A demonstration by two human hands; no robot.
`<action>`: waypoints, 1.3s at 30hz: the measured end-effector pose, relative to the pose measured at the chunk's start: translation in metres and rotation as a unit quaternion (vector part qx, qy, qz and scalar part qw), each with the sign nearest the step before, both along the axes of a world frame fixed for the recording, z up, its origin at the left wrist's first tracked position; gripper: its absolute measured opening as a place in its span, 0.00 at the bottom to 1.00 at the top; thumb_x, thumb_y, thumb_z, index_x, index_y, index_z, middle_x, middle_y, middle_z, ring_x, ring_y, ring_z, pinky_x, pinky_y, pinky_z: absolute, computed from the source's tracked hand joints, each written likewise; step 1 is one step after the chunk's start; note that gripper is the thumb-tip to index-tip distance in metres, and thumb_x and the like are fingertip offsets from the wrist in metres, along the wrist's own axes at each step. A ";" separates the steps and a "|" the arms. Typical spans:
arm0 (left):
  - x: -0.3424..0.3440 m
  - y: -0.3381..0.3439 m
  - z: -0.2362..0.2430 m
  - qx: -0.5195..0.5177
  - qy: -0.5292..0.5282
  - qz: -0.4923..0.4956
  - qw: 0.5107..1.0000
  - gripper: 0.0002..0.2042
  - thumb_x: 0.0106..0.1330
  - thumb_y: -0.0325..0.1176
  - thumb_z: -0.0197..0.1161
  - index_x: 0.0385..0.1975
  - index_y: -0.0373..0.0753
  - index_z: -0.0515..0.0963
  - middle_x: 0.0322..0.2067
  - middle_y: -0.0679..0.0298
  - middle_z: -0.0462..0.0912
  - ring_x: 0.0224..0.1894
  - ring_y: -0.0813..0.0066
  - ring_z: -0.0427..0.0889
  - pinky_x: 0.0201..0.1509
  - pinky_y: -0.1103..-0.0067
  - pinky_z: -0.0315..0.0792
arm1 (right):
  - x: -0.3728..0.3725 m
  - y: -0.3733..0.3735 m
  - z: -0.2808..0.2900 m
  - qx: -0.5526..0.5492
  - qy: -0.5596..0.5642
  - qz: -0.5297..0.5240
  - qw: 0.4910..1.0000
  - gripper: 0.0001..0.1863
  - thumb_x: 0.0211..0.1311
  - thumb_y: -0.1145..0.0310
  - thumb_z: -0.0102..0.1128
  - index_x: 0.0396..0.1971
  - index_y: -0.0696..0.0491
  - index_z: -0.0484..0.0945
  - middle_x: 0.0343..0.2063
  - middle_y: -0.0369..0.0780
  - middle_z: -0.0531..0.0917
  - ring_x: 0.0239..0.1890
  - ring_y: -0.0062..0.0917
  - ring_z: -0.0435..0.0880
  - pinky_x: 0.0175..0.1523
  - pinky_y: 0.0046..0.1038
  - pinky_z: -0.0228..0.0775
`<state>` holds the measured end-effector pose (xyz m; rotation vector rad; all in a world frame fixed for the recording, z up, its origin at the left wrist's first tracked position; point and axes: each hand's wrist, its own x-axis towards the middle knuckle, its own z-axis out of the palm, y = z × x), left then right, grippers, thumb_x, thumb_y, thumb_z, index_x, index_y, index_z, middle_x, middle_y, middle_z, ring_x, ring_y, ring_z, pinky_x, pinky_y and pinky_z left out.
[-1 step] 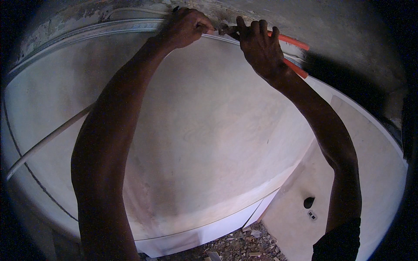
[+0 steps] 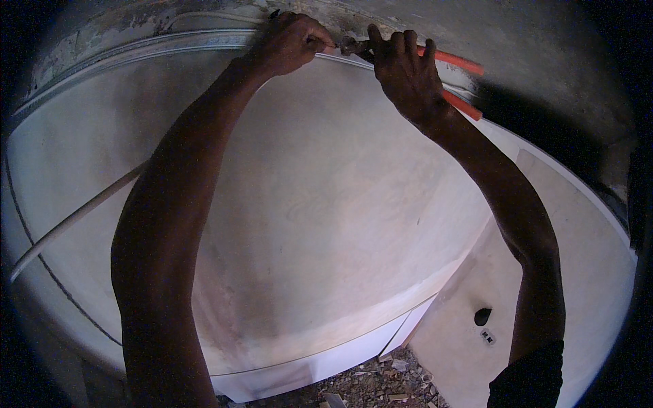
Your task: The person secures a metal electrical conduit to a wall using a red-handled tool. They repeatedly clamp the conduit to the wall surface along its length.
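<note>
Both my arms reach up to the top edge of a pale wall panel [image 2: 340, 183]. My right hand [image 2: 410, 81] holds a pair of pliers with orange-red handles [image 2: 462, 62]. One handle shows beyond the fingers and the other below the wrist side. Their dark jaws [image 2: 352, 47] point left, close to my left hand [image 2: 289, 44]. That hand is closed in a pinch near the jaw tip; whatever lies between its fingers is too small and dark to make out. A shiny metal channel [image 2: 149, 46] runs along the panel's upper edge, passing behind my left hand.
Rough grey concrete [image 2: 537, 41] rises just behind the panel top. A pale pipe [image 2: 81, 214] slants across the left side, near a dark cable [image 2: 58, 285]. An outlet plate [image 2: 488, 336] and a dark round fitting [image 2: 482, 317] sit on the right-hand panel. Rubble [image 2: 371, 381] covers the floor below.
</note>
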<state>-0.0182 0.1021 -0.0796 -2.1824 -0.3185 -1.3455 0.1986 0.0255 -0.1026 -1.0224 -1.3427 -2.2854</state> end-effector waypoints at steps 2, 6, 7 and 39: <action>-0.003 -0.001 0.000 -0.015 -0.004 0.004 1.000 0.05 0.58 0.31 0.63 0.30 0.39 0.84 0.30 0.59 0.85 0.32 0.67 0.83 0.42 0.72 0.75 | -0.002 0.002 0.001 0.036 -0.030 0.007 0.999 0.29 0.57 0.65 0.56 0.59 0.58 0.64 0.33 0.46 0.73 0.43 0.35 0.73 0.46 0.47 0.68; -0.005 0.003 0.002 0.022 0.002 -0.012 1.000 0.05 0.57 0.30 0.63 0.30 0.39 0.84 0.29 0.59 0.85 0.33 0.67 0.83 0.42 0.71 0.75 | -0.004 0.002 0.005 0.052 -0.061 0.017 0.997 0.29 0.57 0.65 0.56 0.59 0.56 0.65 0.33 0.44 0.72 0.44 0.34 0.71 0.49 0.49 0.65; -0.005 0.003 0.002 0.020 0.003 -0.009 1.000 0.05 0.58 0.30 0.63 0.30 0.39 0.84 0.30 0.59 0.85 0.33 0.67 0.83 0.42 0.71 0.75 | -0.006 0.001 0.006 0.048 -0.063 0.013 0.997 0.29 0.57 0.65 0.56 0.59 0.56 0.65 0.33 0.44 0.72 0.45 0.34 0.71 0.50 0.49 0.64; 0.002 -0.003 0.001 -0.004 -0.017 -0.006 1.000 0.04 0.55 0.29 0.65 0.28 0.38 0.84 0.29 0.58 0.85 0.32 0.66 0.83 0.42 0.71 0.75 | 0.008 0.009 0.014 -0.084 -0.031 0.069 0.994 0.15 0.54 0.66 0.54 0.41 0.54 0.74 0.27 0.47 0.77 0.27 0.39 0.79 0.32 0.44 0.72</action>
